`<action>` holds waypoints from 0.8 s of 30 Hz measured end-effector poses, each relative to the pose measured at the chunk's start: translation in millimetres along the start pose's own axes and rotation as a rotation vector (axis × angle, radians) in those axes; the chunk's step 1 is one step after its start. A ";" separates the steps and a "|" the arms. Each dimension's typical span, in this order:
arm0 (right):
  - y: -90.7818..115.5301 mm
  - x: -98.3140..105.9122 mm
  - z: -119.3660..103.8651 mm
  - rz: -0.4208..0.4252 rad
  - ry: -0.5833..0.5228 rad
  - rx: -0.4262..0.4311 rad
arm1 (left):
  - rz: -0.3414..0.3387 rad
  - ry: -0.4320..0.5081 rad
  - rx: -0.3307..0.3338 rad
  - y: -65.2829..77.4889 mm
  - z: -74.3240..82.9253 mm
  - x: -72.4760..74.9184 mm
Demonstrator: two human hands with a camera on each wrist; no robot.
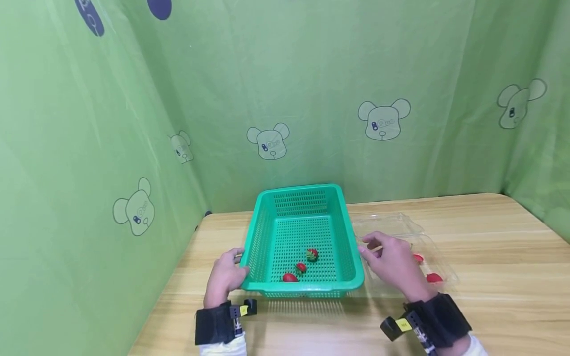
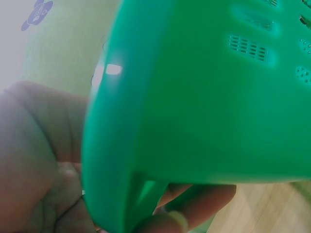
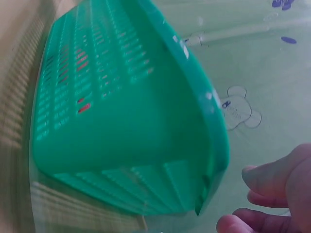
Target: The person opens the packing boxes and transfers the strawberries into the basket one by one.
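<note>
A green plastic basket (image 1: 307,287) with slotted walls stands in the middle of the table, its front end towards me. Inside, near that end, lie three strawberries (image 1: 290,278). My left hand (image 1: 224,274) grips the basket's left rim; the left wrist view has its fingers (image 2: 209,204) curled under the lip. Beside the right rim is my right hand (image 1: 394,262), its fingers loosely bent. In the right wrist view a gap shows between the thumb (image 3: 272,177) and the basket, and nothing is held there.
Right of the basket, an opened clear plastic box (image 1: 387,225) lies partly behind my right hand, with red strawberries (image 1: 434,278) in it. Green curtains (image 1: 311,99) printed with bear heads hang behind and to the left of the wooden table (image 1: 503,247).
</note>
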State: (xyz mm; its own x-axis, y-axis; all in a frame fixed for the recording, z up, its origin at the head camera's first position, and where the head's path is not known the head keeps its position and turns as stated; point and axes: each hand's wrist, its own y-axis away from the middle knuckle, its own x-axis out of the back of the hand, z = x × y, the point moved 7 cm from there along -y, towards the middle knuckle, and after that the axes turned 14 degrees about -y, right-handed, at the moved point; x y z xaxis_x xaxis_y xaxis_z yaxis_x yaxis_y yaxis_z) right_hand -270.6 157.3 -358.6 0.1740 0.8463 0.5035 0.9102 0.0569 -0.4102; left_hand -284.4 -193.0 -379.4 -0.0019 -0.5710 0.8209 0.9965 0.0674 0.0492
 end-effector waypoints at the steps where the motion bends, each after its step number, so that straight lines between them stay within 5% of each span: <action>1: -0.5 0.8 2.2 -0.002 0.002 -0.005 | 0.000 -0.001 0.000 -0.1 0.4 0.3; 24: -0.5 10.3 62.0 -0.192 0.177 -0.287 | 0.011 -0.020 -0.010 -0.1 -0.4 0.1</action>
State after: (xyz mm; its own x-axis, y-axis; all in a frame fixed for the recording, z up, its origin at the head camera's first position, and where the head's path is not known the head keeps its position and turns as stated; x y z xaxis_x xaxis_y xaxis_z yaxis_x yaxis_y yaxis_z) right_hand -292.5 198.8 -400.3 0.0300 0.7286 0.6843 0.9963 0.0332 -0.0791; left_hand -284.4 -193.3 -379.5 0.0075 -0.5540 0.8325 0.9973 0.0650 0.0343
